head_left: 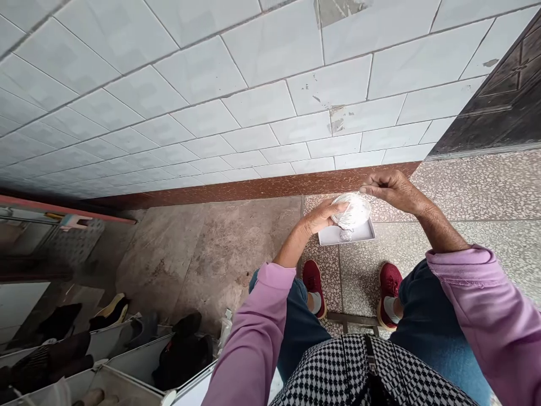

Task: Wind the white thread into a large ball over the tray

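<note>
Head view: a white tiled wall (pixel 262 73) is filling the upper half, a few tiles chipping, with reddish-brown skirting (pixel 236 189) running along its foot. Terrazzo floor (pixel 355 268) is lying at right, stained concrete floor (pixel 207 242) at left. A dark panelled door (pixel 507 104) is standing at upper right; a white compartment rack (pixel 131 352), lower left, is holding dark footwear (pixel 181 349). Lilac sleeves (pixel 477 287), blue jeans (pixel 431 332) and a black-and-white checked apron (pixel 329 372) are showing below, red shoes (pixel 313 279) resting apart on the terrazzo. Left hand (pixel 319 218) is clamping a round white bundle (pixel 355 210) by its left side, glare hiding detail. Right hand (pixel 391 190) is hovering just beside the bundle's upper right edge, thumb and fingertips pinching together; can't tell if a strand is between them. Shallow white tray (pixel 364 231) is sitting below the bundle, which is partly covering it. Small shiny piece (pixel 346 234) is showing there, too tiny to identify.
</note>
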Motion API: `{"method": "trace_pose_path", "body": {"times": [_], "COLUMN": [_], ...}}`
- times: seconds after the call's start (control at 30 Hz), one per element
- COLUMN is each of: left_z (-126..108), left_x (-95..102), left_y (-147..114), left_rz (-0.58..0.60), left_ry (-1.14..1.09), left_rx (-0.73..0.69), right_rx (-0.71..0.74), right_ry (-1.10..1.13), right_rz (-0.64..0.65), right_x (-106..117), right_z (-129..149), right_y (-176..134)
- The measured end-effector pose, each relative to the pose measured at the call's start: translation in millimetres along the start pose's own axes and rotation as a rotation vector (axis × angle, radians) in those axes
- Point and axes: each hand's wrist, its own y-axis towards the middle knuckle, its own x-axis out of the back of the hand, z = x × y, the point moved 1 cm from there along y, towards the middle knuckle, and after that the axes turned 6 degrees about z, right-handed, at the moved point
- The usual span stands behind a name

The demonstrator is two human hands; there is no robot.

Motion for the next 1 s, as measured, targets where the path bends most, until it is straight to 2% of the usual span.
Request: {"method": "trace_pose_path", "body": {"times": [0.17,0.3,0.4,0.57,0.77,0.87,1.0], "left_z": [4,0,-4,-2,-7,-15,-18], "left_x": [-1.7,-5.0,-4.8,-2.9,-0.7,6.5,20.0], "left_y": [-3,-1,2,3,-1,2,5], "left_rz": [0.092,0.151,0.136,0.026,-0.175,-0.272,-0.441], "left_ry": [0.017,0.000,-0.066,-0.100,-0.112,-0.163,-0.146], "left_rx": [0.009,-0.022,-0.051,-0.089,-0.170,-0.241,-0.298], "right_rx": [-0.025,-0.048,-0.055,-0.037,-0.037,-0.048,-0.067], "right_ry": [0.102,0.123,0.101,0.076,0.030,-0.103,-0.197], "right_rz": [-0.071,-0.019,0.005,0.021,0.012,0.072,0.207], "right_x": [-2,-9,-16,-23,-32,-42,-56], "right_z": [-21,-25,-22,-20,-27,-22,-1], "right_y": [10,15,16,19,24,21,9]}}
